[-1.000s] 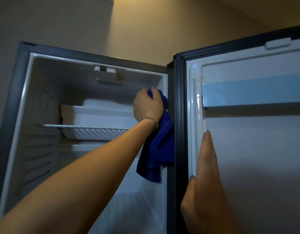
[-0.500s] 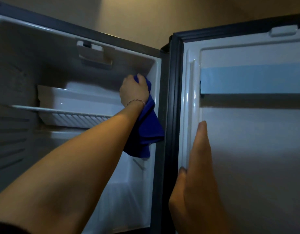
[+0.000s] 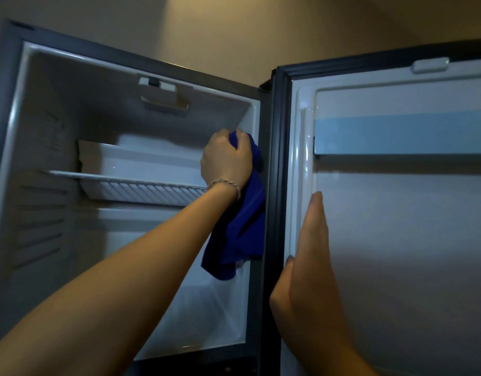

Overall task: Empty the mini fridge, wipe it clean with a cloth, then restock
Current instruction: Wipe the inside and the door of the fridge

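Left arm extended forward and upward, bare forearm crossing from lower left; left hand (image 3: 226, 161) seen from the back, fingers curled tightly around a blue cloth (image 3: 240, 234), a thin bracelet (image 3: 225, 184) at the wrist. Right hand (image 3: 308, 256) raised edge-on, fingers straight and together pointing upward, thumb tucked to its left, forearm entering from lower right.

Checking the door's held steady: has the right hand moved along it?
No. The right hand lies flat on the door, fingertips as far below the blue rail as before.
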Tool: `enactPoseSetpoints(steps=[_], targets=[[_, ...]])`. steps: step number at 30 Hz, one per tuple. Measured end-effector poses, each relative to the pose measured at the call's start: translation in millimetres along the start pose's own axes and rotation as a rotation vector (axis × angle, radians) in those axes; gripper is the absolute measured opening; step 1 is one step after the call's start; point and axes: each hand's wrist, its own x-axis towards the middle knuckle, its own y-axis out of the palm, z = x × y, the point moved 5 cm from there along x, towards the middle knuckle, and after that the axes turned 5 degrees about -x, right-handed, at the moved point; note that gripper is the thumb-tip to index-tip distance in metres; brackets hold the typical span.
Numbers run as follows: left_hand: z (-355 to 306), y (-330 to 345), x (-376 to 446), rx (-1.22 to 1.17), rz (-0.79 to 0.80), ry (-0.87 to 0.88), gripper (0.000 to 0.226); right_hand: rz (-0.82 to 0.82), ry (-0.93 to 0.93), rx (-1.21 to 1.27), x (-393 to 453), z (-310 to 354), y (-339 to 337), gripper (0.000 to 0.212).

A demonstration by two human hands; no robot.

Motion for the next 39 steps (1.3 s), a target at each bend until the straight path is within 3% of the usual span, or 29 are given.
enactPoseSetpoints(steps=[7, 10, 13, 23, 32, 39], targets=[[-27.4, -11.0, -30.2, -0.170, -0.044, 0.076, 0.031, 0.093, 0.010, -0.080, -2.3, 2.8, -0.5, 0.084], [-29.7, -16.1, -34.6, -0.232, -0.047, 0.056, 0.034, 0.130, -0.026, -0.117, -2.7, 1.2, -4.4, 0.094], [-32.3, -20.5, -39.2, -0.292, -0.041, 0.064, 0.033, 0.249, -0.037, -0.124, -2.2, -2.7, -13.8, 0.100], [-36.8, -31.3, -63.6, -0.381, -0.047, 0.083, 0.030, 0.512, -0.057, -0.301, -21.4, -20.1, -42.7, 0.093], [-7.6, -36.0, -120.7, -0.371, 0.013, 0.088, 0.025, 0.569, 0.006, -0.139, -22.7, -26.8, -43.4, 0.084], [10.6, -45.0, -156.6, -0.327, 0.051, 0.016, 0.031, 0.574, -0.008, -0.164, -26.2, -25.0, -43.4, 0.084]])
